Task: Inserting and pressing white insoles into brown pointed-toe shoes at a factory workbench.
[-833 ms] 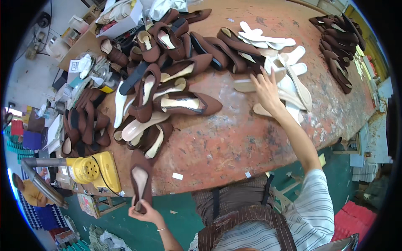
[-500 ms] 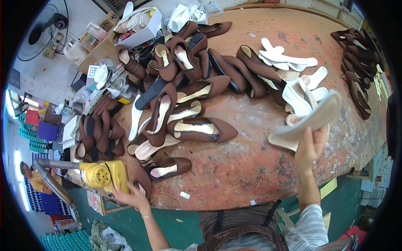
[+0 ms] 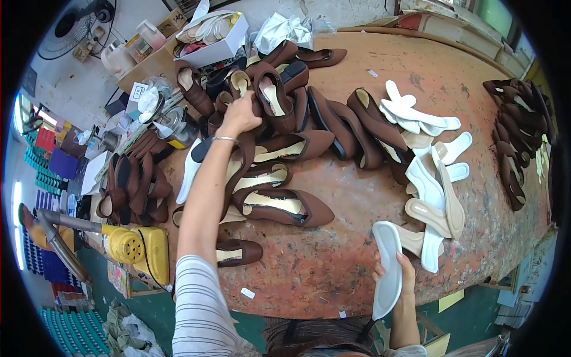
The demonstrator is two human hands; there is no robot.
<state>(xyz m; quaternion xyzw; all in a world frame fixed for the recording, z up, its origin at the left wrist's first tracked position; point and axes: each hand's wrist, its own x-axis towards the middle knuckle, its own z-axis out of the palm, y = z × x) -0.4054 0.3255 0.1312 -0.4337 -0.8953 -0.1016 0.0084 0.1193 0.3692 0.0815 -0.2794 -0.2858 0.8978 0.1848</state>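
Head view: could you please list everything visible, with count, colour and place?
shoes: many, brown, table's left, middle and far right
loose insoles: several, white and beige, right of centre
box of insoles: one, white, table's back left
device with tube: one, yellow, front left
table: one, reddish brown, centre
fan: one, dark, upper left
co-worker: one, orange clothing, far left
floor: one, green, below
small clutter: many, mixed colours, left
left hand: one, at a shoe in the pile
right hand: one, holding a white insole
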